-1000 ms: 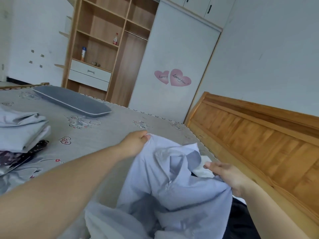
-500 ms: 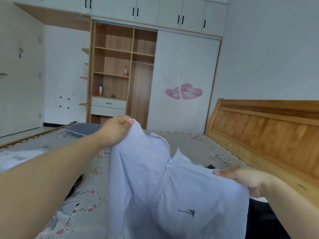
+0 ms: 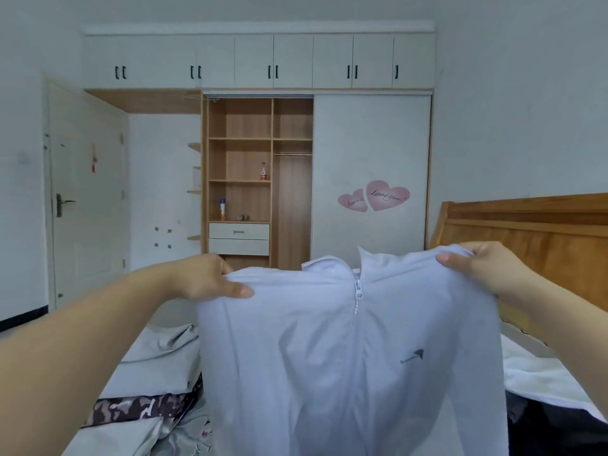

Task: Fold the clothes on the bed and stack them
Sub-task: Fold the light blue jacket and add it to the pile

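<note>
A pale lilac zip-up jacket (image 3: 345,357) hangs upright in front of me, held up by its shoulders with the zipper and a small chest logo facing me. My left hand (image 3: 210,279) pinches the left shoulder. At the right shoulder, my right hand (image 3: 477,268) grips the fabric. A stack of folded clothes (image 3: 158,373), grey on top of a camouflage piece, lies on the bed at lower left. The jacket hides most of the bed behind it.
A white cloth (image 3: 539,380) and a dark garment (image 3: 556,432) lie on the bed at the right. The wooden headboard (image 3: 543,238) stands at the right. A wardrobe (image 3: 371,143) with open shelves fills the far wall, and a door (image 3: 85,192) is at the left.
Both hands rose and spread apart, lifting the jacket off the bed until it hangs flat by its shoulders. My view tilted upward toward the wardrobe.
</note>
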